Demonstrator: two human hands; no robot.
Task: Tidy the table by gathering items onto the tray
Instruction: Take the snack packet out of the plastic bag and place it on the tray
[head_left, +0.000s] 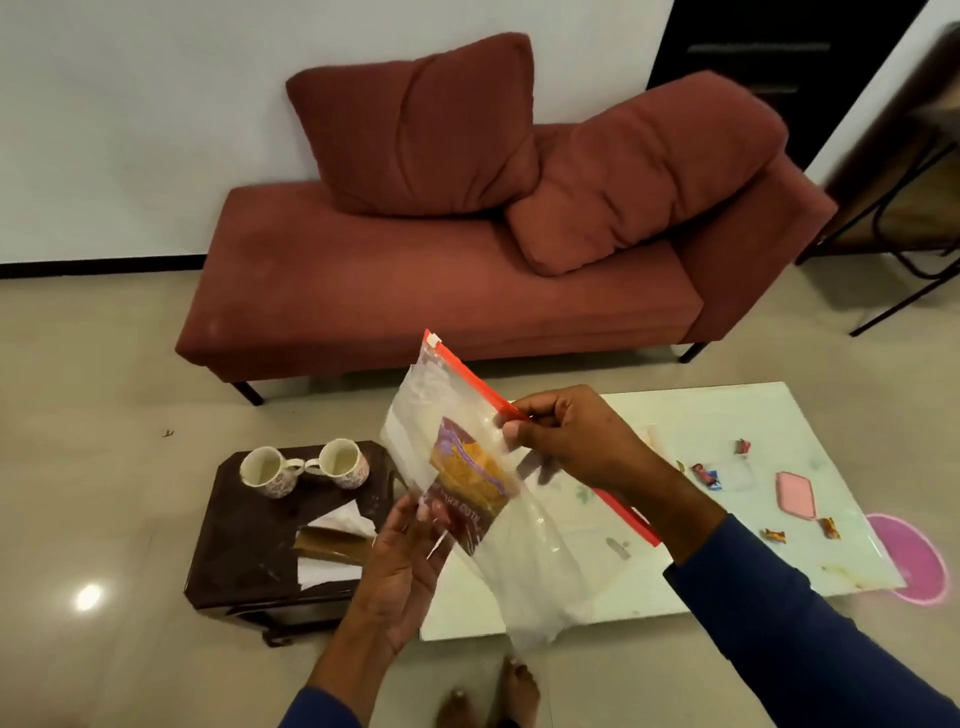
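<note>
Above the near edge of the white bench (727, 415), a clear zip-seal bag (524, 561) hangs tilted in the air, a printed snack packet (470, 493) inside its upper half. The right hand (566, 441) pinches the red seal strip (478, 376) near its middle; the left hand (402, 566) lies open and flat against the bag's lower side, supporting rather than gripping. To the left, the dark tray (234, 540) carries two mugs (270, 472) and some tissue (343, 522). Small sweet wrappers (706, 475) and a pink lid (796, 493) lie loose on the bench, well apart from the tray.

The main risk, I judge, is the slack bag: held by one pinch on slippery film, it could slide free, or the packet could drop out if the seal is open, which I cannot tell. Swinging it towards the tray might also knock the mugs.
</note>
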